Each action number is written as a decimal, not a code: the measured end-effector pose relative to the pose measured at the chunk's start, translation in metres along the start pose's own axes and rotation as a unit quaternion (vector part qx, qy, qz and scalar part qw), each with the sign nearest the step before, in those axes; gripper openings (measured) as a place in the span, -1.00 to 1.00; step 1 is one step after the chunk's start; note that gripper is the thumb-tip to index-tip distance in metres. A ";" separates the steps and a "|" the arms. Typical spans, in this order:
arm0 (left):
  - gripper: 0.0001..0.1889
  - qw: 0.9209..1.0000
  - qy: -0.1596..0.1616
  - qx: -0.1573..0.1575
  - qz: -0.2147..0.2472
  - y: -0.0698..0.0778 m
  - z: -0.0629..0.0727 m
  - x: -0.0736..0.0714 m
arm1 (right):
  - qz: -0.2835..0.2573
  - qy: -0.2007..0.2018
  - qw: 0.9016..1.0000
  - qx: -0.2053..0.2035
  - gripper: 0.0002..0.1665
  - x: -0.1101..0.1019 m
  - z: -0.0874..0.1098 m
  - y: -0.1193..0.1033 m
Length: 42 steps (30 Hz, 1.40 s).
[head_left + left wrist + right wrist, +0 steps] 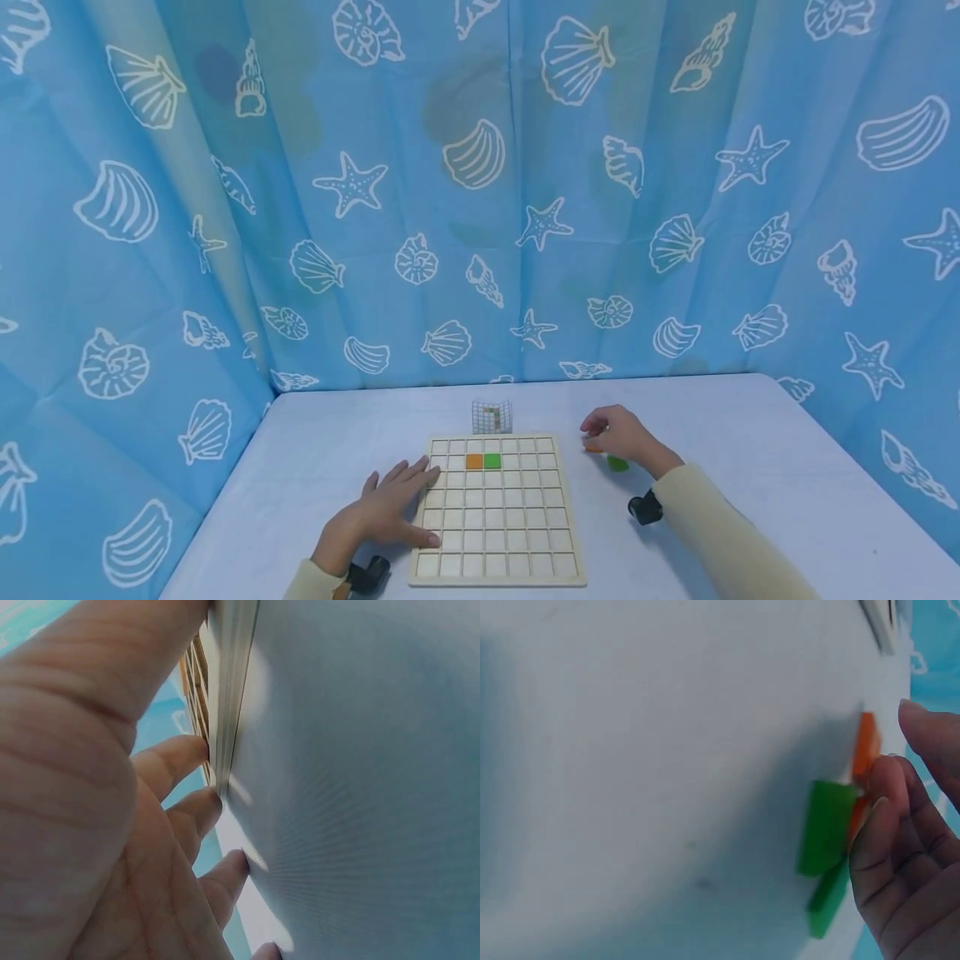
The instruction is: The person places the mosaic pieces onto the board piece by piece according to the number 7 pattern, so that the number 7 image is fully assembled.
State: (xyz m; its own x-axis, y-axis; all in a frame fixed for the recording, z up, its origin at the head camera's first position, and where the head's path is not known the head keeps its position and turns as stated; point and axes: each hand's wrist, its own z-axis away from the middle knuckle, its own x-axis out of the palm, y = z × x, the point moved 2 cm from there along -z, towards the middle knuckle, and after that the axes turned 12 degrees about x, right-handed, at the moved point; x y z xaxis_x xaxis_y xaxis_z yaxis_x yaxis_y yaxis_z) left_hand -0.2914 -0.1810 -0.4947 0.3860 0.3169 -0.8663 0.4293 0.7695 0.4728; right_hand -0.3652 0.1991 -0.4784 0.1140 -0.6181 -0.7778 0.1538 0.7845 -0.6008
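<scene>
My left hand (393,506) lies spread along the left side of a pale wooden grid board (495,581), its thumb and fingertips at the rim. An orange square tile (474,462) and a green square tile (492,461) sit side by side in the board's second row from the back. To the right of the board, my right hand (621,433) is low over a few loose tiles. In the right wrist view its bent fingertips overlap an orange tile (865,742), with green tiles (828,829) beside it, and the thumb stands apart from the fingers.
Just behind the board stands a small card (492,417) with a grid and a few coloured squares. A white cloth (322,433) covers the table. Blue curtains (450,208) with shell prints hang behind it and at the sides.
</scene>
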 end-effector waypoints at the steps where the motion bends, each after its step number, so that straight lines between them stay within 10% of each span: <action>1: 0.16 1.000 0.000 0.002 0.000 0.000 0.000 0.000 | -0.004 0.003 1.000 -0.001 -0.80 0.001 0.000 0.003; 42: 0.08 1.000 -0.013 -0.001 0.001 0.006 0.005 0.000 | 0.081 0.006 0.997 0.004 -0.82 0.011 0.003 0.000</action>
State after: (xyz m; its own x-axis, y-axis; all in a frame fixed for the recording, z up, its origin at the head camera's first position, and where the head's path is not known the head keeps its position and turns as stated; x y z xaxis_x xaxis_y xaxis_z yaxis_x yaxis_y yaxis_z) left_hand -0.2848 -0.1795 -0.4909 0.4083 0.3034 -0.8610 0.4271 0.7701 0.4739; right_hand -0.3612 0.1922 -0.4862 0.1261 -0.4819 -0.8671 0.1413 0.8739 -0.4652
